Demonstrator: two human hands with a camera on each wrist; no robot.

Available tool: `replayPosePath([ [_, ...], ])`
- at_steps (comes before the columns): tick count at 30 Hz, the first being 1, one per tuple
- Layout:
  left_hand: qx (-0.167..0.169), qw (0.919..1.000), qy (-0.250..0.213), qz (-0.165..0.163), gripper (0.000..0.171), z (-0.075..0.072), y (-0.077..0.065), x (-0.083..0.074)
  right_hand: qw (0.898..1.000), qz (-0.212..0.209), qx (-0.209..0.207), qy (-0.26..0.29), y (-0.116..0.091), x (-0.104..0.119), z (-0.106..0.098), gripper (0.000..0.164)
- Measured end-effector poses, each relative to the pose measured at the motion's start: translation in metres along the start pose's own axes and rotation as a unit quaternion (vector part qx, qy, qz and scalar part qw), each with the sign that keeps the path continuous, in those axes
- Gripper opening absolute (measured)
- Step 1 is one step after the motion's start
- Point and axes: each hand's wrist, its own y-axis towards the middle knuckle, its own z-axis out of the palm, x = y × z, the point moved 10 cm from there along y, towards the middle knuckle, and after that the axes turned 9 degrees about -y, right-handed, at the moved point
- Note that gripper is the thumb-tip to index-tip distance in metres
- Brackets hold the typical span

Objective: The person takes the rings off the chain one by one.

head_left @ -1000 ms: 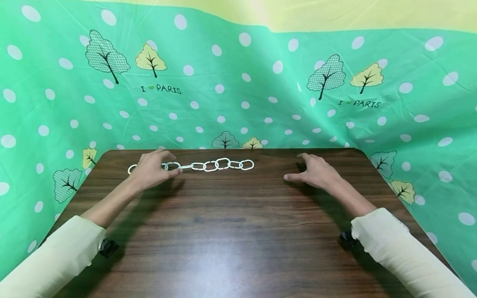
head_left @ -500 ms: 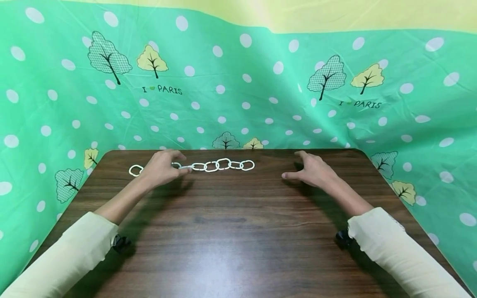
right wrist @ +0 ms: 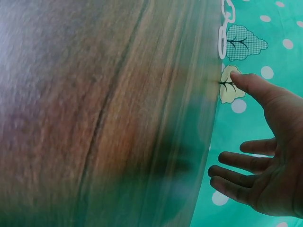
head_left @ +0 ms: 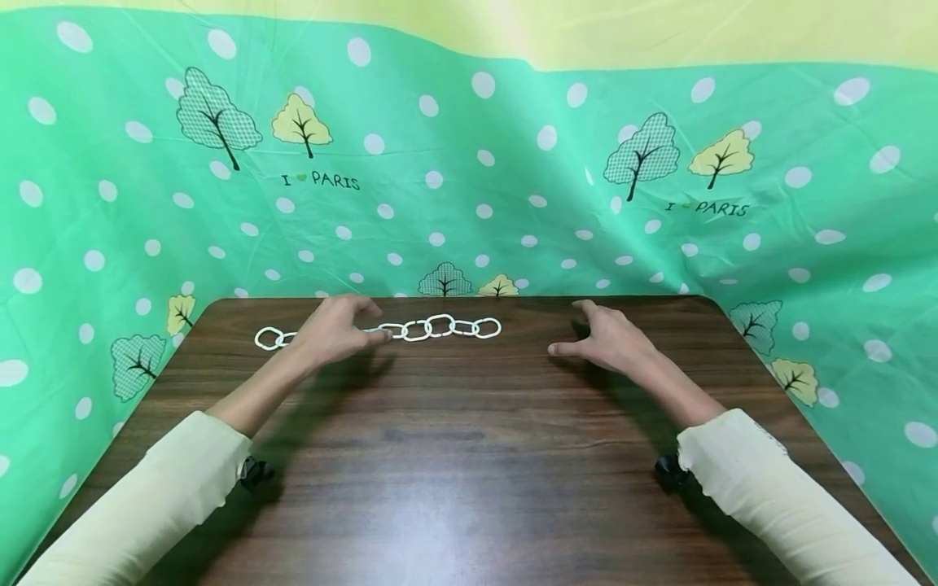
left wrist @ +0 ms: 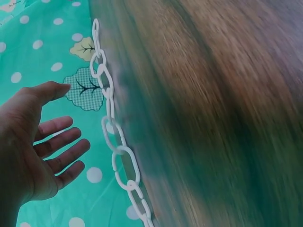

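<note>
A white chain [head_left: 440, 325] of oval links lies stretched from left to right near the far edge of the table. My left hand [head_left: 333, 332] hovers above its left half and hides several links in the head view. In the left wrist view the thumb and fingers of the left hand [left wrist: 35, 137] are spread apart, with nothing between them, and the chain [left wrist: 125, 165] runs beside them. Off the chain's right end, my right hand [head_left: 611, 335] is held over the table, its thumb and fingers apart. The right wrist view has the right hand [right wrist: 270, 156] holding nothing, near the chain's end link [right wrist: 222, 41].
The dark brown wooden table [head_left: 454, 456] has rounded far corners. Behind it and along both sides hangs a green cloth [head_left: 469, 187] with white dots and printed trees. A small black device [head_left: 255, 474] is worn at the left wrist, another [head_left: 670, 472] at the right.
My left hand has moved rightward along the chain, uncovering links at its left end. My right hand has shifted slightly left. The chain looks unmoved.
</note>
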Motion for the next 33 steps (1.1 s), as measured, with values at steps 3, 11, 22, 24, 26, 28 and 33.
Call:
replayPosePath([
  [3, 0.006, 1.0, -0.002, 0.001, 0.054, 0.004, 0.003, -0.006, 1.0, -0.004, -0.001, -0.002, 0.0, 0.003, -0.001, 0.111],
  [11, 0.019, 0.9996, 0.001, 0.02, 0.052, 0.018, 0.011, -0.019, 1.0, -0.01, -0.007, 0.003, 0.0, 0.009, 0.001, 0.11],
  [22, 0.031, 0.9991, -0.028, 0.005, 0.058, 0.028, 0.017, -0.023, 1.0, -0.009, -0.008, 0.003, 0.004, 0.013, 0.004, 0.108],
  [24, 0.032, 0.999, -0.031, 0.002, 0.06, 0.03, 0.018, -0.024, 1.0, -0.012, -0.009, 0.003, 0.005, 0.015, 0.004, 0.108],
  [26, 0.033, 0.999, -0.03, 0.002, 0.062, 0.032, 0.019, -0.025, 1.0, -0.014, -0.011, 0.004, 0.005, 0.016, 0.004, 0.106],
  [28, 0.031, 0.999, -0.033, 0.004, 0.062, 0.033, 0.02, -0.027, 1.0, -0.017, -0.013, 0.004, 0.006, 0.018, 0.004, 0.105],
  [33, 0.031, 0.9986, -0.041, 0.01, 0.059, 0.039, 0.021, -0.029, 1.0, -0.027, -0.01, 0.005, 0.006, 0.023, 0.007, 0.102],
])
